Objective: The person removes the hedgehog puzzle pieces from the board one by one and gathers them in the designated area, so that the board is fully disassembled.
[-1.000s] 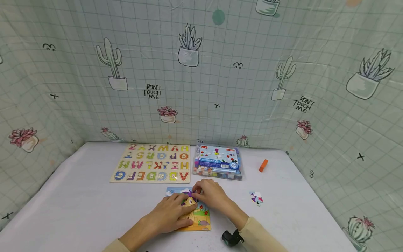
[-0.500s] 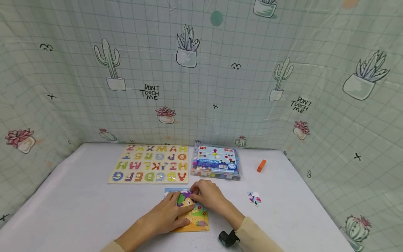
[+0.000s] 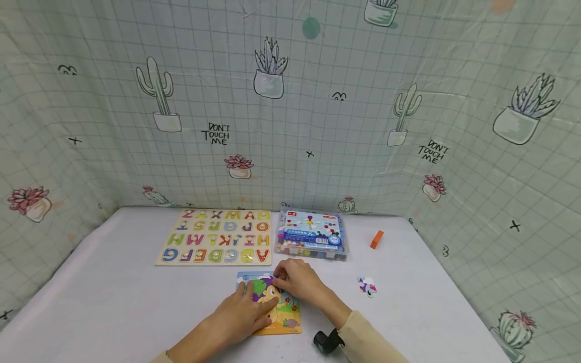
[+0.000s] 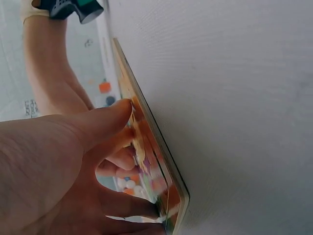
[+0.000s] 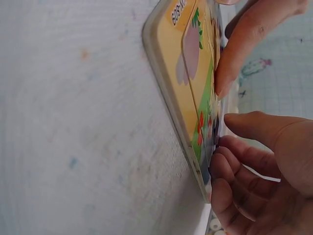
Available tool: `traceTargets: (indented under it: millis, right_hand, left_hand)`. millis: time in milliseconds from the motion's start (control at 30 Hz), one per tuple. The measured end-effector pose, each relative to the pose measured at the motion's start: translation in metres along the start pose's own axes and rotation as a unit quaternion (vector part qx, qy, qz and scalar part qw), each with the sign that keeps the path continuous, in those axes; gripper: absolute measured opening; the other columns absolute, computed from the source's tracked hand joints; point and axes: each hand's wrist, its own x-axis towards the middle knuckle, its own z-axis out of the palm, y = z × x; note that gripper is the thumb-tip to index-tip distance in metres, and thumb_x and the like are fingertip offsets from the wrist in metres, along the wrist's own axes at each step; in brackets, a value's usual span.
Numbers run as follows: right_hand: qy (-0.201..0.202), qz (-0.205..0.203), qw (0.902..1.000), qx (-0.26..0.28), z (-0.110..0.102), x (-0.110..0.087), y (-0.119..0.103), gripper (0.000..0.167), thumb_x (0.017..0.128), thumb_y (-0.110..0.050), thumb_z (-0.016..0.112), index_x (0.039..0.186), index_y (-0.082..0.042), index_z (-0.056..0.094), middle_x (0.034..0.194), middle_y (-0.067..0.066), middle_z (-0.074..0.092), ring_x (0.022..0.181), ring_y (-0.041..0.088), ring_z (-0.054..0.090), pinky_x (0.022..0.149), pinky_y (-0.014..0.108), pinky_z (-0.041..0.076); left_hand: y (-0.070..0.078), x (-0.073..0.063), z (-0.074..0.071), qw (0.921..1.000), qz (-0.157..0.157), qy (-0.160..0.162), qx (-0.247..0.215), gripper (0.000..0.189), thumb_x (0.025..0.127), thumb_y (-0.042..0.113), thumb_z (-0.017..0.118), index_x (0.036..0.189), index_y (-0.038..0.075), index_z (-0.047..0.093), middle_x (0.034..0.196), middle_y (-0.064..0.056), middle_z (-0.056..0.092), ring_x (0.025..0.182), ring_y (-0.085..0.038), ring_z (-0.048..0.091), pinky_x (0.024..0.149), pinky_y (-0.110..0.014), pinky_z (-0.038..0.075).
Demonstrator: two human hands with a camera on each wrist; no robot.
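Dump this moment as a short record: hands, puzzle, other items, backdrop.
left: left hand on puzzle, fingers spread
right: right hand at puzzle's upper right, fingers curled; grip on a piece unclear
puzzle: flat on table, partly covered by hands
loose: puzzle piece, right of puzzle; one or several unclear
behind: letter board, clear box to its right
far_right: orange block
backdrop: cactus-print cloth

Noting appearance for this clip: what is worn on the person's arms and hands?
The left hand and right hand wear no gloves. Plain light-beige fabric sleeves show on both arms, the left just barely. A small black rounded device with a green patch sits at the right cuff.
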Motion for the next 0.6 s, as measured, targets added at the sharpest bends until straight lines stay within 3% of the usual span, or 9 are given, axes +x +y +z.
traceTargets:
  millis: [600]
  right_hand:
    - [-0.007, 0.008, 0.9999, 0.009, 0.0021, 0.0016, 0.0004, 0.022, 0.088, -0.028, 0.074, 0.097, -0.009, 0.069, 0.076, -0.005, 0.064, 0.064, 0.004, 0.052, 0.061, 0.018, 0.044]
  left_hand:
    - [0.0014, 0.002, 0.001, 1.0, -0.003, -0.002, 0.009, 0.042, 0.098, 0.044, 0.054, 0.138, 0.034, 0.056, 0.138, -0.037, 0.047, 0.125, -0.057, 0.047, 0.082, -0.059, 0.055]
